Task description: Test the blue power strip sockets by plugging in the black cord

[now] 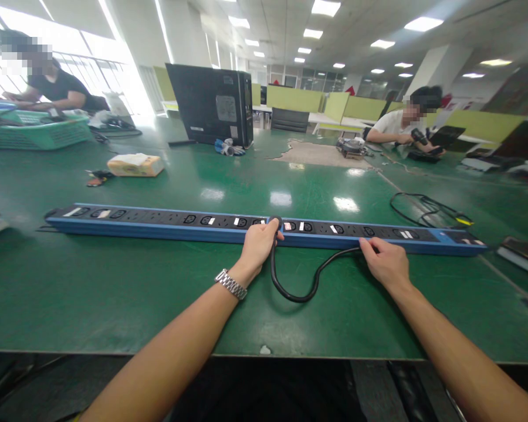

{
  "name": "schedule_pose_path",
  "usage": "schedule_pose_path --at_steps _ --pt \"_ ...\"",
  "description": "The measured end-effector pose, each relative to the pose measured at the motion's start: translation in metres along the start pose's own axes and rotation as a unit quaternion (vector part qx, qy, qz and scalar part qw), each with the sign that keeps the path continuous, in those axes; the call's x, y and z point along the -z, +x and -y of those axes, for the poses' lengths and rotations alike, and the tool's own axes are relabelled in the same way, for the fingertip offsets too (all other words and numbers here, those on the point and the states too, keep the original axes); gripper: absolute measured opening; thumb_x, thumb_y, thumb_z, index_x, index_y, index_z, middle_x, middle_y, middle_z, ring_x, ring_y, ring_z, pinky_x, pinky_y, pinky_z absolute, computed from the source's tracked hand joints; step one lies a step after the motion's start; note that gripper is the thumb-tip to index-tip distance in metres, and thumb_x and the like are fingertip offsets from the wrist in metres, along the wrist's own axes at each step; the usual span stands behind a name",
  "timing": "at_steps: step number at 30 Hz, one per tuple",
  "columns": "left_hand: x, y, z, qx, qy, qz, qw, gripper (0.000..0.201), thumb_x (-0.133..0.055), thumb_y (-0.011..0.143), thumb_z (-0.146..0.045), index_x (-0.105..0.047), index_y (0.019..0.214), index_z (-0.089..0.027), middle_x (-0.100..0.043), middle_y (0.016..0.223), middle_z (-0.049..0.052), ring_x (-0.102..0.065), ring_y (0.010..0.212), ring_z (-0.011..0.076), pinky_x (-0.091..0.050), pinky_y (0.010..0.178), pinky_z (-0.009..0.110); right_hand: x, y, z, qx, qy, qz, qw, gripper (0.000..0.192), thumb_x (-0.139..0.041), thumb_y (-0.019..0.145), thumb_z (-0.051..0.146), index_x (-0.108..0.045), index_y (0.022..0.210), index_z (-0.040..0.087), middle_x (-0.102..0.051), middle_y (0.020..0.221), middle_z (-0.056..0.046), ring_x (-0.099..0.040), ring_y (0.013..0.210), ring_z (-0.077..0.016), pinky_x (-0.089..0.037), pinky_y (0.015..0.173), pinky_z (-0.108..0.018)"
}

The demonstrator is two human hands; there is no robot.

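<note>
A long blue power strip (167, 231) with black sockets and small white stickers lies across the green table in front of me. My left hand (259, 240), with a metal-band watch (231, 284) on its wrist, is closed around a black plug (277, 223) at the middle of the strip. Whether the plug sits in a socket is hidden by my fingers. From it a black power cord (297, 300) loops down over the table and up to my right hand (387, 261). That hand pinches the cord close to the strip's front edge, its far end concealed.
Behind the strip are a tissue pack (135, 166), a black computer case (211, 105) and gloves (229, 147). A coiled black cable (426, 206) lies at right. A green basket (39, 135) stands at left. One person (61, 88) sits far left, another (396, 126) far right.
</note>
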State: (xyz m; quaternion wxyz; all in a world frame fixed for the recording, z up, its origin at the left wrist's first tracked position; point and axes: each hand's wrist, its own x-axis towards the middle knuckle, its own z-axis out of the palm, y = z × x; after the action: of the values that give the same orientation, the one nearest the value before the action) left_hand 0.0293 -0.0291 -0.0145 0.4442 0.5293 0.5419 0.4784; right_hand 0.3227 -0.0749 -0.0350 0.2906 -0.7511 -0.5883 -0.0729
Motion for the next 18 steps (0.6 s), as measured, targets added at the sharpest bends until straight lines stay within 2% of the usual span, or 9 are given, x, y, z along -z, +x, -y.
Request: schedule_pose_path --at_steps 3,5,8,10,12,14,16,18 --pt "-0.003 -0.002 -0.009 -0.016 -0.081 0.011 0.997 0.044 -0.05 0.083 -0.05 -0.058 0.057 -0.016 -0.046 0.041 -0.002 -0.038 0.038 0.0078 -0.028 0.042 0.022 0.001 0.001 -0.002 0.006 0.016 0.005 1.0 0.044 -0.048 0.086 0.056 -0.07 0.071 0.021 -0.064 0.061 -0.003 -0.054 0.058 -0.0157 -0.031 0.054 -0.025" --pt "0.004 -0.002 -0.021 -0.052 -0.148 0.008 0.988 0.041 -0.05 0.085 -0.051 -0.055 0.062 -0.016 -0.045 0.043 -0.004 -0.038 0.039 0.0069 -0.029 0.042 0.021 0.002 0.001 -0.002 0.021 0.035 0.008 0.999 0.043 -0.049 0.085 0.056 -0.071 0.072 0.021 -0.064 0.06 -0.003 -0.056 0.059 -0.0162 -0.033 0.055 -0.025" --pt "0.037 0.001 -0.041 -0.062 -0.248 -0.042 0.966 0.037 -0.047 0.088 -0.047 -0.049 0.066 -0.019 -0.041 0.044 -0.006 -0.035 0.038 0.0059 -0.029 0.04 0.019 0.003 -0.005 0.003 0.078 0.071 0.027 0.994 0.04 -0.052 0.085 0.054 -0.07 0.07 0.021 -0.065 0.061 -0.001 -0.057 0.058 -0.0149 -0.034 0.057 -0.025" --pt "0.071 0.004 -0.046 -0.008 -0.283 -0.063 0.957 0.038 -0.039 0.093 -0.043 -0.043 0.063 -0.02 -0.033 0.04 -0.007 -0.031 0.034 0.0059 -0.024 0.036 0.018 0.004 -0.012 0.013 0.138 0.094 0.053 0.985 0.038 -0.054 0.085 0.051 -0.068 0.067 0.021 -0.063 0.058 0.0 -0.055 0.055 -0.0129 -0.034 0.056 -0.024" --pt "0.103 0.006 -0.041 0.067 -0.267 -0.058 0.96 0.042 -0.035 0.094 -0.039 -0.037 0.057 -0.02 -0.025 0.036 -0.008 -0.023 0.03 0.0055 -0.018 0.032 0.018 0.003 -0.022 0.026 0.205 0.109 0.078 0.97 0.039 -0.053 0.086 0.048 -0.065 0.062 0.02 -0.058 0.053 0.001 -0.051 0.05 -0.011 -0.033 0.055 -0.024" --pt "0.124 0.006 -0.031 0.123 -0.21 -0.015 0.97 0.042 -0.04 0.092 -0.035 -0.039 0.054 -0.019 -0.025 0.035 -0.008 -0.021 0.028 0.0045 -0.015 0.031 0.017 0.003 -0.029 0.038 0.261 0.119 0.092 0.953 0.04 -0.053 0.087 0.046 -0.062 0.058 0.02 -0.054 0.05 0.001 -0.046 0.048 -0.0096 -0.032 0.054 -0.024" --pt "0.132 0.004 -0.021 0.128 -0.169 0.012 0.977 0.04 -0.046 0.09 -0.033 -0.043 0.053 -0.017 -0.028 0.035 -0.007 -0.024 0.029 0.004 -0.017 0.031 0.016 0.003 -0.034 0.046 0.291 0.126 0.091 0.944 0.041 -0.053 0.087 0.044 -0.059 0.055 0.019 -0.051 0.049 0.002 -0.042 0.047 -0.0087 -0.03 0.053 -0.024" --pt "0.128 0.003 -0.017 0.118 -0.145 0.008 0.982 0.037 -0.048 0.087 -0.034 -0.046 0.054 -0.016 -0.031 0.035 -0.007 -0.026 0.028 0.0043 -0.018 0.031 0.015 0.003 -0.035 0.048 0.292 0.131 0.082 0.944 0.043 -0.052 0.088 0.043 -0.056 0.052 0.019 -0.048 0.048 0.002 -0.04 0.046 -0.0083 -0.029 0.052 -0.024"
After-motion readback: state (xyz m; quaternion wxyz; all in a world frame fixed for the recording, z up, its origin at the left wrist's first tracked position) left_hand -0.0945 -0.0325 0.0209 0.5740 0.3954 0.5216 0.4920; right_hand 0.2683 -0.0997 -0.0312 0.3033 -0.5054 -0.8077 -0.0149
